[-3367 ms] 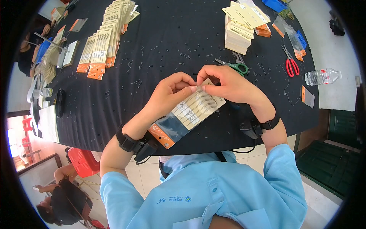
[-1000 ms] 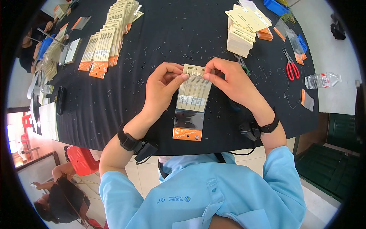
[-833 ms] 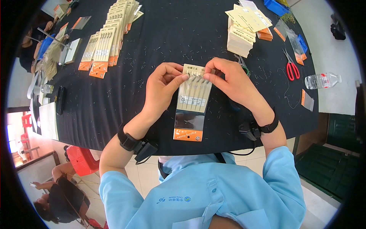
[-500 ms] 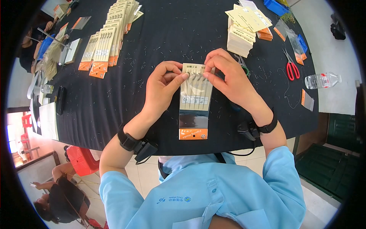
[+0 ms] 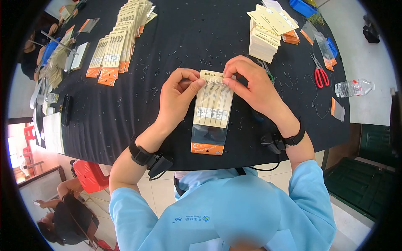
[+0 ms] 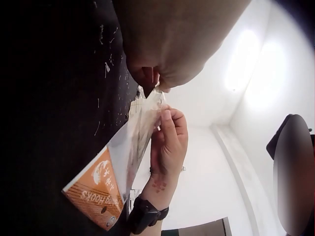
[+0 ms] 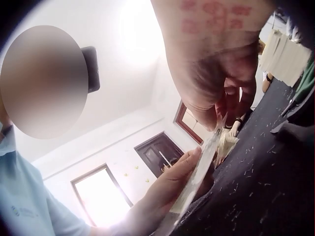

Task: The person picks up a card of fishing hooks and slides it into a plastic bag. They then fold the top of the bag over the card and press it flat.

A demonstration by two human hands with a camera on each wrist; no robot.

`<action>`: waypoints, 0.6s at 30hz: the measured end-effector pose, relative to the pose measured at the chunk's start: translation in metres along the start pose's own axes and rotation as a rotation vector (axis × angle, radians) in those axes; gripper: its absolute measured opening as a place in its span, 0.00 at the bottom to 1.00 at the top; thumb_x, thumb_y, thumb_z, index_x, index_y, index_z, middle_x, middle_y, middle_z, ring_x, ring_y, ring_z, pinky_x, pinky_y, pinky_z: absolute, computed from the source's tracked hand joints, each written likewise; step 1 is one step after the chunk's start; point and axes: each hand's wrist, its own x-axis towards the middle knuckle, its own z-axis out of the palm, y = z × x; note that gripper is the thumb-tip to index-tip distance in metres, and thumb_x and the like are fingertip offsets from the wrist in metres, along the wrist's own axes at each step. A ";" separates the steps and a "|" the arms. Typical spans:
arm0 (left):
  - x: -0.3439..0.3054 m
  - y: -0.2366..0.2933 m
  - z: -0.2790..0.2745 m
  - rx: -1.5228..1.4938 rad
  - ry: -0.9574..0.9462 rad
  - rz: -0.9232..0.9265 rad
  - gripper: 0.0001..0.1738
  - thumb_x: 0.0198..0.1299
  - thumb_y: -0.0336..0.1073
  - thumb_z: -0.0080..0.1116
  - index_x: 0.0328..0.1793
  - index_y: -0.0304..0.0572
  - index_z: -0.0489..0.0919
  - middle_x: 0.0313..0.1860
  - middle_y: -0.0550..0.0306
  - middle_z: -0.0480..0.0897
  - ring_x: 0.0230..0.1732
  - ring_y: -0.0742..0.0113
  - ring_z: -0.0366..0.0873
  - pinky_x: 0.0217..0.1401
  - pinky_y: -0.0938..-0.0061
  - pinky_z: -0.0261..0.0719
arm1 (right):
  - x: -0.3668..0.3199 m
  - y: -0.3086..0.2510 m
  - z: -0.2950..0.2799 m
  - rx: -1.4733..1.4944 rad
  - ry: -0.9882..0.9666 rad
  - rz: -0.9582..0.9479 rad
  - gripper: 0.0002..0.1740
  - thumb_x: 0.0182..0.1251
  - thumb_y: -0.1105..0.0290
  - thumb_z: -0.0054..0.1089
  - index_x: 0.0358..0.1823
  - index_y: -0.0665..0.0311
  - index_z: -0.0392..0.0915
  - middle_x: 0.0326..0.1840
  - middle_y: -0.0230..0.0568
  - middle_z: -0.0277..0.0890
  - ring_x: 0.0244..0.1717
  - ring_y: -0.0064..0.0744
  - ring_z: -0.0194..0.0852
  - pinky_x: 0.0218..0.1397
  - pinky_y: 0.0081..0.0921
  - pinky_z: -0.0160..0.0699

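A clear plastic packet of fishing hooks point(image 5: 212, 100) lies between both hands in the head view, its orange printed end point(image 5: 207, 149) toward the person. Inside is a cream card bearing several hooks with straight lines and a white label marked 12. My left hand point(image 5: 179, 92) pinches the packet's upper left edge between thumb and fingers. On the opposite edge, my right hand point(image 5: 254, 85) pinches the upper right corner. The left wrist view shows the packet point(image 6: 96, 189) slanting down from the fingers. In the right wrist view the packet point(image 7: 197, 169) appears nearly edge-on.
Stacked filled packets point(image 5: 111, 54) lie at the far left. A pile of cream cards point(image 5: 264, 44) stands at the far right, near green-handled scissors point(image 5: 268, 73) partly hidden by the right hand. Red scissors point(image 5: 320, 76) and a water bottle point(image 5: 354, 86) are farther right. Thread snippets litter the black cloth.
Earlier the packet lay slanted, with both hands close together at its end. It now points straight toward the person, hands apart on its edges; lately its orange end has swung slightly left.
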 end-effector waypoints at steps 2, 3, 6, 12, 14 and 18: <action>0.000 0.000 0.000 0.002 -0.001 0.002 0.06 0.61 0.26 0.58 0.38 0.34 0.72 0.46 0.55 0.76 0.43 0.74 0.78 0.46 0.80 0.79 | 0.000 0.000 0.000 0.008 0.003 -0.008 0.07 0.60 0.74 0.59 0.32 0.67 0.70 0.36 0.41 0.70 0.34 0.36 0.72 0.38 0.29 0.72; 0.000 0.000 0.000 0.012 -0.002 0.004 0.06 0.61 0.27 0.58 0.38 0.35 0.72 0.46 0.55 0.76 0.43 0.75 0.78 0.46 0.80 0.79 | 0.000 -0.001 0.000 0.007 0.008 -0.007 0.07 0.60 0.74 0.59 0.32 0.67 0.70 0.35 0.41 0.70 0.34 0.36 0.72 0.38 0.29 0.71; 0.000 -0.001 -0.001 0.026 -0.002 0.006 0.07 0.61 0.27 0.58 0.38 0.35 0.71 0.45 0.55 0.76 0.43 0.75 0.78 0.45 0.81 0.79 | 0.000 -0.002 0.000 0.002 0.013 -0.006 0.07 0.60 0.73 0.59 0.32 0.67 0.70 0.33 0.40 0.70 0.33 0.35 0.72 0.37 0.28 0.71; 0.000 0.005 0.002 -0.018 0.016 0.007 0.10 0.62 0.27 0.58 0.47 0.34 0.72 0.45 0.55 0.77 0.44 0.73 0.79 0.45 0.80 0.79 | 0.000 -0.002 -0.001 0.018 -0.028 0.028 0.07 0.62 0.72 0.59 0.33 0.67 0.71 0.31 0.40 0.71 0.32 0.32 0.72 0.35 0.26 0.70; 0.000 0.007 0.002 -0.014 0.015 0.001 0.12 0.62 0.27 0.57 0.50 0.33 0.72 0.46 0.54 0.77 0.44 0.72 0.80 0.46 0.80 0.79 | 0.000 -0.002 -0.001 0.017 -0.030 0.022 0.06 0.62 0.72 0.59 0.33 0.67 0.72 0.31 0.39 0.71 0.32 0.32 0.72 0.35 0.26 0.70; 0.000 0.007 -0.001 -0.007 -0.040 -0.086 0.14 0.63 0.28 0.57 0.53 0.33 0.72 0.49 0.51 0.77 0.45 0.72 0.80 0.45 0.80 0.79 | -0.001 -0.001 -0.001 0.058 -0.032 0.044 0.06 0.63 0.71 0.59 0.34 0.65 0.72 0.30 0.38 0.73 0.31 0.30 0.73 0.34 0.25 0.70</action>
